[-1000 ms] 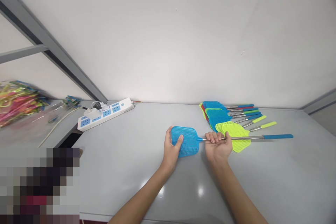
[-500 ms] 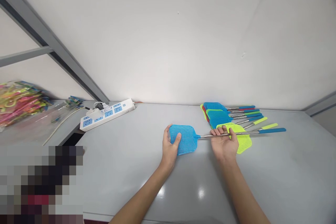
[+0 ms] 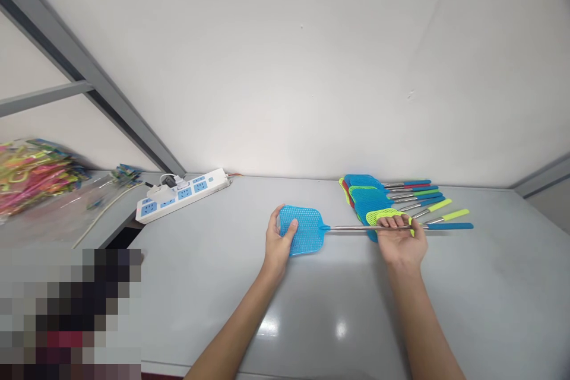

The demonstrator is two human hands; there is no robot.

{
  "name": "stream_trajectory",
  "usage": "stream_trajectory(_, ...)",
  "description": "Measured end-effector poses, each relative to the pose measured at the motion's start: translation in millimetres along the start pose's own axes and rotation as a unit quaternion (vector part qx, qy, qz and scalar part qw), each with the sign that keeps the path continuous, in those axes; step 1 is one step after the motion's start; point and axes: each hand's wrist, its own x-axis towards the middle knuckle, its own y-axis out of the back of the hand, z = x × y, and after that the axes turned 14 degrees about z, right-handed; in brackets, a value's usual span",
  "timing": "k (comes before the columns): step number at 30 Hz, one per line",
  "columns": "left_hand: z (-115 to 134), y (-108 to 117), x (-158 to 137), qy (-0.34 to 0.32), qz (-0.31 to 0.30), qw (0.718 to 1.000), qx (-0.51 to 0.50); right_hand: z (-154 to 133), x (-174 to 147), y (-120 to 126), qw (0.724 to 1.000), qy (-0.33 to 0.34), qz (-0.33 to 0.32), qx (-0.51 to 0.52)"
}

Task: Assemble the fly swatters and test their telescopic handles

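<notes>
A blue fly swatter [image 3: 309, 231] with a metal rod and blue grip is held level above the table, its head to the left. My left hand [image 3: 278, 243] grips the left edge of the mesh head, thumb on top. Farther along the rod, close to the blue grip, my right hand [image 3: 403, 240] is palm up with the fingers and thumb closed about the metal. Behind the right hand lies a pile of fly swatters [image 3: 369, 199] in blue, yellow-green and red, their handles pointing right. The right hand partly hides a yellow-green swatter [image 3: 383, 214].
On the grey table [image 3: 214, 285] a white power strip [image 3: 182, 195] stands at the back left with plugs in it. Clear bags of colourful items [image 3: 40, 175] lie at the far left. The wall [image 3: 285, 71] rises behind the table. A pixelated patch covers the lower left.
My right hand has slid right along the rod towards the blue grip. The left hand and the swatter have shifted slightly left.
</notes>
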Motion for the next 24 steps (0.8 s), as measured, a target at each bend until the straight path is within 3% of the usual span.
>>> stream_trajectory(9,-9.3,7.2,10.9,0.008,-0.015,0.999,0.028,-1.7,8.5,8.2,0.996,0.054,0.068,-0.022)
stream_trajectory(16,-8.3,6.6,8.8,0.017,-0.008,0.999,0.028,-1.1,8.7,9.0,0.993,0.051,0.108,-0.020)
stream_trajectory(24,-7.0,5.2,6.8,0.015,-0.004,1.000,0.010,-1.3,12.5,14.6,0.993,0.054,0.094,-0.039)
